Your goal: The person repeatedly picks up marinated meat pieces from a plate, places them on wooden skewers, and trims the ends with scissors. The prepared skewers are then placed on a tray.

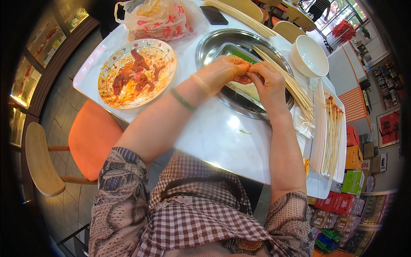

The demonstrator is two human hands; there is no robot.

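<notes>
My left hand (229,70), in a thin clear glove smeared with red sauce, meets my bare right hand (268,82) above a large round steel tray (205,43). The fingertips of both hands pinch something small between them, mostly hidden; it cannot be made out. Under the hands a smaller metal tray (226,48) holds something green and a pale shredded food (245,91). Bamboo skewers (297,93) lie across the steel tray's right side. To the left, a patterned plate (171,69) carries strips of sauced meat (139,62). Skewered meat (334,107) rests on a long white tray (340,154) at the right.
A plastic bag (157,21) and a black phone (214,15) lie at the table's far side, near more skewers (240,17). A white bowl (310,56) stands at the right. An orange chair (93,138) is at the left. In the background a person (319,8) is partly visible.
</notes>
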